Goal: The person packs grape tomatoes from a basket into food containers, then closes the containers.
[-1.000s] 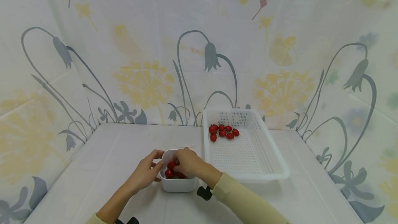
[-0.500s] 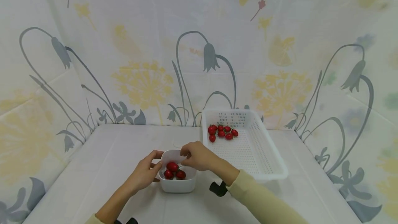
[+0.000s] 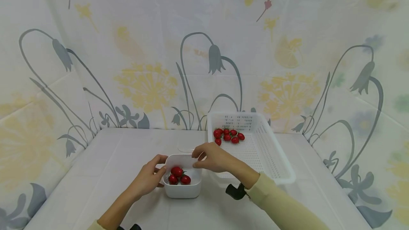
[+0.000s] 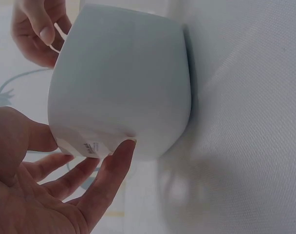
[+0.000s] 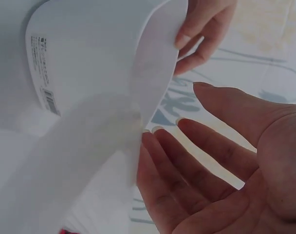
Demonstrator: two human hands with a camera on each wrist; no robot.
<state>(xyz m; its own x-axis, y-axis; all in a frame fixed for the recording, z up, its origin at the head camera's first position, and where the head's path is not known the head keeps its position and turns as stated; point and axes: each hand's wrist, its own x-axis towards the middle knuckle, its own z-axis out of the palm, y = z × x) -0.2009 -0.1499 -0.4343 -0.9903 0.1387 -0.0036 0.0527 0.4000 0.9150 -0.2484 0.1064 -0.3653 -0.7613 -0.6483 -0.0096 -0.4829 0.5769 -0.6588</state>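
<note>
A white rectangular container [image 3: 183, 191] stands on the table with three cherry tomatoes [image 3: 185, 179] inside. My left hand [image 3: 149, 176] holds its left side. In the left wrist view the thumb is at the rim and the fingertips [image 4: 122, 148] press the outer wall near a label. My right hand [image 3: 212, 157] is at the container's right rear rim, fingers loosely bent. In the right wrist view its thumb and fingers [image 5: 172, 170] are spread apart, with nothing between them. To the right, a white perforated basket [image 3: 281, 152] holds several more cherry tomatoes [image 3: 227, 137] in its rear left corner.
Behind the container lies a thin clear curved-edged piece [image 3: 183, 151], partly hidden. The basket's left wall is close to the container's right side. White cloth [image 3: 127, 144] covers the table, and a flower-printed curtain [image 3: 150, 45] rises along the back and sides.
My right hand has come up out of the container and shifted right to its rim, leaving three tomatoes visible inside. My left hand keeps its place on the container.
</note>
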